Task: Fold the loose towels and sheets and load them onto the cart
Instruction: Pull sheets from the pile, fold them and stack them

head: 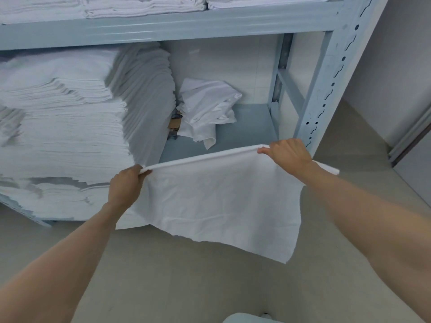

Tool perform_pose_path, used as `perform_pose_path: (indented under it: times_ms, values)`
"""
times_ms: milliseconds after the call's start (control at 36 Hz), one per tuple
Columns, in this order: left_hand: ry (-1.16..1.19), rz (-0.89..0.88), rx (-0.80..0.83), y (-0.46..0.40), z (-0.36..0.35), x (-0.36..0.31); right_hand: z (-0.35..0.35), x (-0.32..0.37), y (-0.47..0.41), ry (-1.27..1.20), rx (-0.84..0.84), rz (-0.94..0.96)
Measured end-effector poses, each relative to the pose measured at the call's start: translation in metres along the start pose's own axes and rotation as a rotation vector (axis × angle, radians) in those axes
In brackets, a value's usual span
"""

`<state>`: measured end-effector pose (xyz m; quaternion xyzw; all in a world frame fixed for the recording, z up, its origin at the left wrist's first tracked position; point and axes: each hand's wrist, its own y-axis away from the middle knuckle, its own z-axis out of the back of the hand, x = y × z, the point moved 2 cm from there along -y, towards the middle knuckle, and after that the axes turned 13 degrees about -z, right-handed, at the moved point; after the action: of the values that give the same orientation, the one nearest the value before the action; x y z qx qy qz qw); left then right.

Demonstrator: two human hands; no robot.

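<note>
- The white sheet [217, 201] hangs in mid-air in front of the shelf rack [326, 73], over the floor, its top edge pulled taut into a rolled line and the rest draping down toward the person.
- That top edge is the long axis: it runs from lower left up to upper right, so the right end sits higher and farther out.
- The left hand [126, 185] pinches the left end of the edge, fingers curled round the cloth.
- The right hand [289, 155] grips it near the right end (a short tail of cloth pokes out past the wrist).
- Both hands are on the sheet, so neither is nearer; the next fold looks to me like bringing one end across to the other along that line.
- Behind, a crumpled loose cloth [207, 108] waits on the lower shelf beside the tall folded stack [70, 117].
- No cart clearly in view.
</note>
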<state>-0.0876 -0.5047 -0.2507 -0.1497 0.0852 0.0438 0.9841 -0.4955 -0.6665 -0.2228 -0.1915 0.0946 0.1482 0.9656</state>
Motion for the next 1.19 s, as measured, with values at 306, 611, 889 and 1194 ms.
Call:
perform_pose_path:
  times_ms: [306, 611, 889, 1194]
  values:
    - [0.25, 0.056, 0.137, -0.04, -0.002, -0.071, -0.018, 0.039, 0.008, -0.502, 0.387, -0.555]
    - [0.287, -0.086, 0.321, -0.05, -0.037, -0.149, 0.014, 0.122, 0.015, -0.857, 0.662, -0.507]
    - [0.353, -0.077, 0.438, -0.043, -0.036, -0.158, 0.022, 0.135, 0.018, -1.319, 0.963, -0.668]
    - [0.44, -0.097, 0.417, -0.032, -0.021, -0.156, 0.027, 0.129, 0.016, -1.473, 0.963, -0.916]
